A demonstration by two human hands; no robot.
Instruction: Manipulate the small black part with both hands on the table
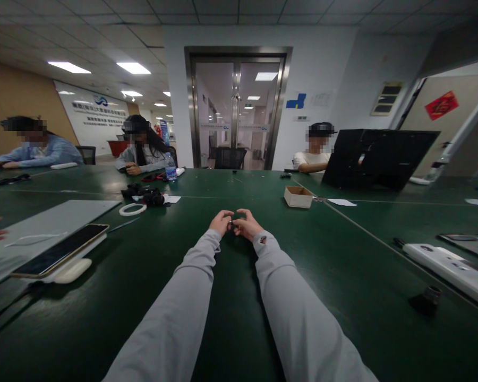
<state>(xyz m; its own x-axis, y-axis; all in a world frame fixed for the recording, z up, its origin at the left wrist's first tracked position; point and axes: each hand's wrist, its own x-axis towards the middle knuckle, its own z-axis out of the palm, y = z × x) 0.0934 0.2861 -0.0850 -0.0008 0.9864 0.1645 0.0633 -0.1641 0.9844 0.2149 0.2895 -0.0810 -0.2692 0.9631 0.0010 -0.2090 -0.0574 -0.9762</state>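
Note:
My left hand point(222, 222) and my right hand point(247, 225) are close together over the middle of the green table point(239, 276), arms stretched forward in grey sleeves. Both hands have bent fingers, with the index fingers arched toward each other. Thumbs and fingertips meet around a tiny dark, shiny thing point(231, 222), too small to name. The curled fingers partly hide it. Beyond the hands, to the right, stands a small open box point(298, 197).
On the left lie a phone point(66, 249), a grey board point(35, 233), a white ring point(133, 209) and black gear point(145, 194). A water bottle point(170, 166) stands farther back. Right are a black monitor point(376, 159), a white power strip point(450, 270) and a dark brush-like object point(427, 301). Several people sit around.

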